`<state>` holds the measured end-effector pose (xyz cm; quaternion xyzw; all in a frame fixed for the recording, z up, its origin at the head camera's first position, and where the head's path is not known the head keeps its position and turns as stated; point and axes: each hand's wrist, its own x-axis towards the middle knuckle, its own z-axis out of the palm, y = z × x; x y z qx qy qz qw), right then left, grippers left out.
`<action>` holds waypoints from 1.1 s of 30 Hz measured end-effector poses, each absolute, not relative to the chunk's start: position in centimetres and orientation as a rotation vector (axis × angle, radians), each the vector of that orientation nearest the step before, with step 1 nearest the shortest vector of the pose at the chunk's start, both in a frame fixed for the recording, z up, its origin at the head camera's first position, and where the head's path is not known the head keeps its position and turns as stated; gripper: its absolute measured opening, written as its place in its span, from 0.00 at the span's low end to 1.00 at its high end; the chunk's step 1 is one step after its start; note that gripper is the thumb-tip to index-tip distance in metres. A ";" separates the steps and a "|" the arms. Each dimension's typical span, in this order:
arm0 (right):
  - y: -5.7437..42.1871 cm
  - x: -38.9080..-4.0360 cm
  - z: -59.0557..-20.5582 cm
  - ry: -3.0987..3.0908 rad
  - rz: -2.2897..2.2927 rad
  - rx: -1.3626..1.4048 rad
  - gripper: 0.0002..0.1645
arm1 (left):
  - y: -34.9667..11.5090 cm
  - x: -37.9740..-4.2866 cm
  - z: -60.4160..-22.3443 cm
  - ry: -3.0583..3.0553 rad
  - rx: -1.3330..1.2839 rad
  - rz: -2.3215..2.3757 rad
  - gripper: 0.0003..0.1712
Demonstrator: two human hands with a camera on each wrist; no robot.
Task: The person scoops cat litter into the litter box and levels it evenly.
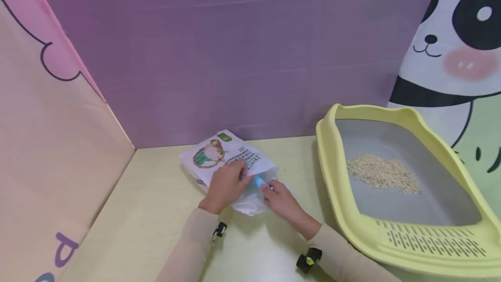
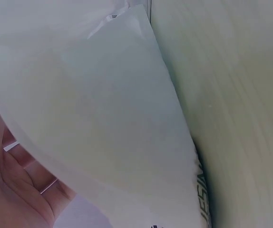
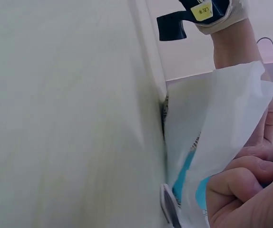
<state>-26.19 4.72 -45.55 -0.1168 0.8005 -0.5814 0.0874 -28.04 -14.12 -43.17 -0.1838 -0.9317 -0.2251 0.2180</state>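
Note:
A white printed bag (image 1: pixel 250 151) lies on the table with its mouth towards the right hand. My left hand (image 1: pixel 227 184) holds the upper edge of the mouth. In the left wrist view the left hand (image 2: pixel 22 185) is partly behind the bag's white side (image 2: pixel 108 114). My right hand (image 1: pixel 285 199) grips the light blue handle of what looks like a scoop (image 1: pixel 259 181), whose far end is hidden inside the bag. The right wrist view shows the curled fingers of the right hand (image 3: pixel 243 185) and blue parts (image 3: pixel 184 173) within the white bag (image 3: pixel 212 123).
To the right stands a yellow litter tray (image 1: pixel 328 169) with a grey base and a slotted front ledge. A patch of beige pellets (image 1: pixel 383 173) lies in it. A purple wall (image 1: pixel 235 55) rises behind the pale table (image 1: pixel 145 212), and a patterned panel (image 1: pixel 58 112) borders the left.

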 end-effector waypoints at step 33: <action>5.4 -24.7 -43.7 2.064 -1.833 -0.216 0.16 | -14.1 -28.1 -43.1 -2.583 -0.499 -0.640 0.19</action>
